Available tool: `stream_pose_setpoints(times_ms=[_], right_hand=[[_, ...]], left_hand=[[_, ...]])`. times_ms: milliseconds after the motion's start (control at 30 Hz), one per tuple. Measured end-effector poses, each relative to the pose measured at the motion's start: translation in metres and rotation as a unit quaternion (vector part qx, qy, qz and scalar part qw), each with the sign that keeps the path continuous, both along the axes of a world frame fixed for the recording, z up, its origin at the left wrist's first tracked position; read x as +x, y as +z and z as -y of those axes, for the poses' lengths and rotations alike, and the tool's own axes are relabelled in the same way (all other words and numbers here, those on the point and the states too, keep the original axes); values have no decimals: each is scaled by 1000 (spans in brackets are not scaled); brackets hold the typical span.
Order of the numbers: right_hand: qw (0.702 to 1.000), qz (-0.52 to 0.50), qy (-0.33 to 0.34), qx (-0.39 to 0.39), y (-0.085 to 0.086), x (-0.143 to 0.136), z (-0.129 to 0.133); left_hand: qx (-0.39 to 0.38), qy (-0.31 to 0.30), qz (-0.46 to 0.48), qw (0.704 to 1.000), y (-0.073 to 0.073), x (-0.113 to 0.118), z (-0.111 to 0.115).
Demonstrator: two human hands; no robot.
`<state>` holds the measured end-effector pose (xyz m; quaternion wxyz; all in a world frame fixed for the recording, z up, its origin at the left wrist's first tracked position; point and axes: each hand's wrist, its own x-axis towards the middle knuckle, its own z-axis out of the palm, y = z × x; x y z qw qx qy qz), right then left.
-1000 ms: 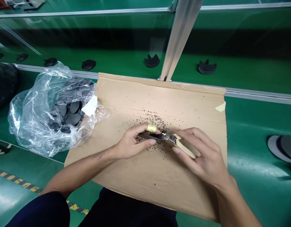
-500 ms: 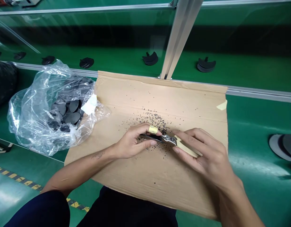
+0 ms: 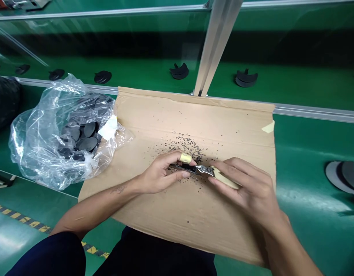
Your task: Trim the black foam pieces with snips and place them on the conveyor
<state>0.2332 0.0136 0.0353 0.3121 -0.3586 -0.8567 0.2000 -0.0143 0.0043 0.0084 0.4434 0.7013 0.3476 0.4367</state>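
Observation:
Pinched between the thumb and taped index finger of my left hand (image 3: 162, 172) is a thin black part (image 3: 183, 167). My right hand (image 3: 248, 188) is closed on pliers (image 3: 225, 179) with pale yellow handles. The metal head of the pliers meets the right end of the black part. Both hands are over a brown cardboard sheet (image 3: 223, 226). Many small black bits (image 3: 191, 147) are scattered on the cardboard, densest just behind the pliers' head.
A clear plastic bag (image 3: 41, 134) holding black oval parts lies at the left. Curved black pieces (image 3: 179, 71) rest behind a metal rail (image 3: 317, 112). A metal post (image 3: 215, 50) rises at the back. Grey and black curved parts (image 3: 342, 177) sit at the right.
My right hand and the pliers have shifted slightly left. My left hand has barely moved and still holds the black part. The black pieces behind the rail appear a little further left.

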Motion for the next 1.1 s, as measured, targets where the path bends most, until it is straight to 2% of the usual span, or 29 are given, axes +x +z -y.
stream_pose_setpoints(times_ms=[67, 133, 267, 367, 500, 567, 667, 767, 833, 867, 933, 1033, 1100], right_hand=[[998, -41, 10, -42, 1, -2, 0], [997, -58, 5, -46, 1, -2, 0], [996, 29, -58, 67, -1, -2, -3], [978, 111, -95, 150, -3, -2, -5], [966, 145, -108, 187, -2, -3, -5], [974, 119, -102, 164, -2, -2, -5], [995, 16, -86, 50, -3, -5, -4], [991, -84, -82, -70, -6, -12, 0], [987, -116, -71, -91, -9, -17, 3], [988, -120, -56, -76, -10, -18, 4], [995, -93, -27, 4, -12, -21, 8], [990, -8, -3, 143, -13, -24, 14], [988, 4, 13, 155, -12, -24, 16]], left_hand=[[6, 6, -4, 1000, 1, 0, 0], [26, 16, -10, 999, 1, 0, -1], [113, 13, -30, 993, 2, 0, -2], [183, 21, -101, 978, 0, 1, -4], [224, 75, -163, 958, -3, 0, -7], [207, 94, -151, 962, -3, -1, -8], [134, 99, -104, 981, -3, 0, -6], [35, 94, -22, 995, -6, 3, 0], [21, 83, 13, 996, -8, 5, 3], [39, 76, 10, 996, -9, 5, 3], [113, 69, -37, 991, -11, 6, 3], [244, 80, -152, 954, -12, 6, 1], [283, 81, -197, 935, -12, 7, 0]])
